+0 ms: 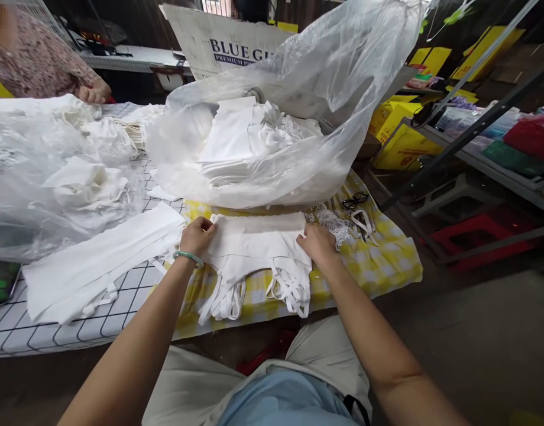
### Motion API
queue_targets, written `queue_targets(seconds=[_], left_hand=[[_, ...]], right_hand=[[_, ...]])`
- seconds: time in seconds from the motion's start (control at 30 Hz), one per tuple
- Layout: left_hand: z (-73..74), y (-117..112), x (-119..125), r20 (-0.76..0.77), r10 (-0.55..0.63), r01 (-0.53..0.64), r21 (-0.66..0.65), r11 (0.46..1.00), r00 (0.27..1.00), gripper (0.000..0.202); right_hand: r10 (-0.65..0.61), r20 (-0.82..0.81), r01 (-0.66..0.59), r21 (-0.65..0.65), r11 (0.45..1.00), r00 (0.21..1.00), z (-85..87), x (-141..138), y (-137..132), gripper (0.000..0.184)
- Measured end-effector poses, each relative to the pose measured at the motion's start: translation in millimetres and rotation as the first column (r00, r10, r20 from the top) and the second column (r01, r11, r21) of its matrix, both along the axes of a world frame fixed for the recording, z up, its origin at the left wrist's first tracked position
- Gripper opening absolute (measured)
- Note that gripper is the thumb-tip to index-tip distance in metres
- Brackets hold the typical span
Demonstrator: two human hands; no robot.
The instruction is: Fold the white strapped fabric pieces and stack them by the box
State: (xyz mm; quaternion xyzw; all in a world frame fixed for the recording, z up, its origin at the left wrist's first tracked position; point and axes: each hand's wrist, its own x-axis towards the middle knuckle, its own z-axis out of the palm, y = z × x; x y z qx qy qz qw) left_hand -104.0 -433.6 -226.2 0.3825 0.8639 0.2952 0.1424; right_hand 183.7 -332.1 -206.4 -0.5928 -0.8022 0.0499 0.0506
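A white strappy camisole top (pixel 258 236) lies flat before me on the yellow checked cloth, its thin straps bunched toward my lap. My left hand (pixel 197 238), with a green bangle at the wrist, pinches its upper left edge. At the opposite edge, my right hand (pixel 319 241) has its fingers closed on the fabric. To the left, another white garment piece (pixel 103 257) is spread out with its straps to one side. Behind the camisole, a stack of folded white garments (pixel 230 133) sits inside a large clear plastic bag (pixel 343 89).
Black-handled scissors (pixel 355 201) and a scrap of white lace (pixel 334 225) lie right of my right hand. More plastic-wrapped white garments (pixel 90 183) cover the table's left side. A co-worker's hand (pixel 94 92) rests at the far left. A metal rack (pixel 476 142) stands at the right.
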Motion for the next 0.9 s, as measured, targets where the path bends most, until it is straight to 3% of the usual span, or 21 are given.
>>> queue_targets(seconds=[0.17,0.33,0.67,0.83,0.9], left_hand=[[-2.4,2,0,-0.01,-0.01,0.009,-0.051,0.999,1.0,0.023],[-4.2,2,-1,0.018,0.016,-0.016,0.011,1.0,1.0,0.015],[-9.3,2,1,0.036,0.079,-0.08,0.041,0.996,0.996,0.017],[-11.8,2,0,0.036,0.057,-0.06,0.07,0.996,0.998,0.02],[-12.0,1,2,-0.073,0.037,-0.031,0.086,0.996,0.997,0.022]], right_hand=[[0.024,0.027,-0.024,0.01,1.0,0.999,-3.0,-4,5,0.02],[-0.003,-0.181,0.039,0.191,0.981,0.983,-6.0,-2,17,0.02],[0.011,-0.401,0.007,0.043,0.999,0.916,-21.8,-3,37,0.021],[0.088,-0.443,-0.022,0.152,0.988,0.892,-28.6,-1,49,0.024],[0.104,-0.409,-0.028,0.188,0.982,0.906,-31.1,1,48,0.027]])
